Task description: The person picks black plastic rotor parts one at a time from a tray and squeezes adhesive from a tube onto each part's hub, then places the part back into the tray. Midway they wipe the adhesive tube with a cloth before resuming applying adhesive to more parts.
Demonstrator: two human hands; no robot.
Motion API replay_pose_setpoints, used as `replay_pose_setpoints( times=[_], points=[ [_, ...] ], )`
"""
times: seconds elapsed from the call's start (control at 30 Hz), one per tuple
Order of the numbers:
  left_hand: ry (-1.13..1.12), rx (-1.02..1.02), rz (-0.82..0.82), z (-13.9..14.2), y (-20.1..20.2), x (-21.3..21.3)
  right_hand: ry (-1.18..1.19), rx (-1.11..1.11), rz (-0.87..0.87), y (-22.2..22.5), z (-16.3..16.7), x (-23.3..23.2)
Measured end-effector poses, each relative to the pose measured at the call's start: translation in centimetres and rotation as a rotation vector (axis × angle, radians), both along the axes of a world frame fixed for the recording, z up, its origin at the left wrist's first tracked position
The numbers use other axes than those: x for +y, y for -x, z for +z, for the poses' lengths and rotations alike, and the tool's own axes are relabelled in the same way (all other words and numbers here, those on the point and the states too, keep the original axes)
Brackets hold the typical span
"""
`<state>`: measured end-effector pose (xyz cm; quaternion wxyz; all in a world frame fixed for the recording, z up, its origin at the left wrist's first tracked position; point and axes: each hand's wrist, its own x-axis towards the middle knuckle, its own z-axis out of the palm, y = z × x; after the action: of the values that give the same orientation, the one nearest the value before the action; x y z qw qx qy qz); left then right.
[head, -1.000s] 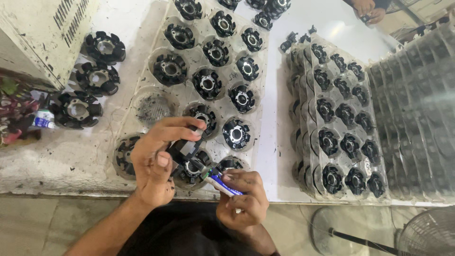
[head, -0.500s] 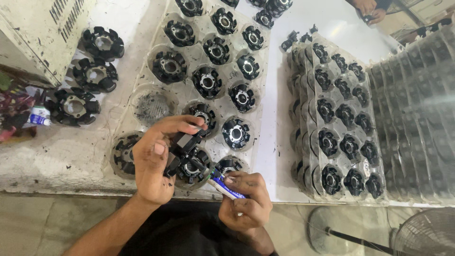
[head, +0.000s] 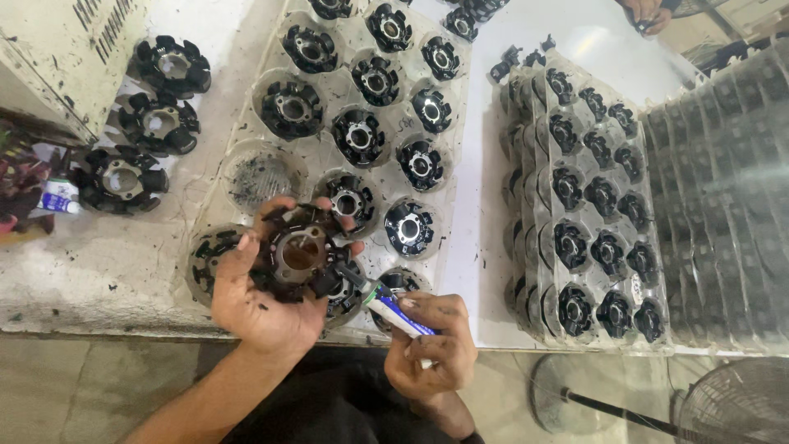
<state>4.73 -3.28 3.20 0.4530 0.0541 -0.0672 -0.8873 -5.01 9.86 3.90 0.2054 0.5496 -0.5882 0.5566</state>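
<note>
In the head view, a black stator (head: 297, 253) is cradled face-up in the left hand (head: 263, 300) over the tray (head: 246, 131), fingers curled loosely round it. A tube (head: 393, 308) (nozzle touching the stator's rim) is pinched in the right hand (head: 431, 349). The stator is best kept level and the tube squeezed gently, so that little is spread.

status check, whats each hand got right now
Left hand cradles black round stator part, face up. Right hand grips small tube, nozzle at the part's edge. Nothing in the way; clear tray behind.

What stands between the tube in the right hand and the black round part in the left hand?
Nothing visible. The tube in the right hand has its tip right at the edge of the black round part, which lies in the left hand.
</note>
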Motion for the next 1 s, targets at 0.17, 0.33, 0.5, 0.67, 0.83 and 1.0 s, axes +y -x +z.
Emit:
replay_pose_setpoints(
  times=[0.17, 0.33, 0.5, 0.67, 0.83, 1.0],
  points=[
    [-0.180, -0.080, -0.098, 0.2, -0.2, 0.8, -0.039, -0.019, -0.018, -0.4, -0.1, 0.7],
    [-0.231, -0.082, -0.123, 0.0, -0.2, 0.8, -0.016, -0.015, -0.004, -0.2, -0.4, 0.3],
    [-0.294, -0.096, -0.142, -0.2, -0.1, 0.7, -0.081, 0.009, -0.018, -0.3, -0.3, 0.6],
    [-0.332, -0.108, -0.148, -0.2, 0.0, 0.6, -0.110, -0.004, 0.005, -0.3, 0.0, 0.7],
    [-0.383, -0.056, -0.188, -0.8, 0.1, 0.3, -0.153, 0.027, 0.013, -0.2, 0.9, 0.5],
    [-0.151, -0.089, -0.067, -1.9, 0.4, -1.4, -0.164, -0.112, -0.026, 0.0, 0.4, 0.4]
  ],
)
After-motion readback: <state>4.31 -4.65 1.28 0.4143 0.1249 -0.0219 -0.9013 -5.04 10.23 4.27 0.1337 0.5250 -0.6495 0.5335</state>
